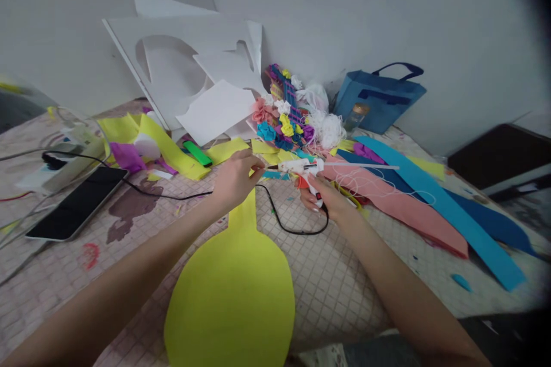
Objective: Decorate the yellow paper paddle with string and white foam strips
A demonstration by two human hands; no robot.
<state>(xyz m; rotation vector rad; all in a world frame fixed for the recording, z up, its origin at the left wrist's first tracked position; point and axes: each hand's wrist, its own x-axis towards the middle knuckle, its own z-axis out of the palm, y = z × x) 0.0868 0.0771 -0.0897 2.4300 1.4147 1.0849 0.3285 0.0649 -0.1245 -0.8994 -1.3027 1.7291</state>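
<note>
My right hand (323,198) is wrapped round the handle of a white hot glue gun (301,167), its nozzle pointing left and a long glue stick (361,166) sticking out of its back. Close to the nozzle tip, my left hand (236,176) is closed in a pinch; what its fingertips hold, if anything, is too small to make out. Beneath both hands lies a yellow paper cutout (232,298) with a round body and a narrow neck, whose upper end my left hand partly covers. The gun's black cord (297,233) loops across the table and passes behind my left hand.
A phone (77,203) and a power strip (64,169) lie left. White cut boards (215,106) lean on the wall beside paper flowers (284,120) and white string (329,129). A blue bag (379,100) stands behind. Pink (400,206) and blue paper strips (456,218) spread right.
</note>
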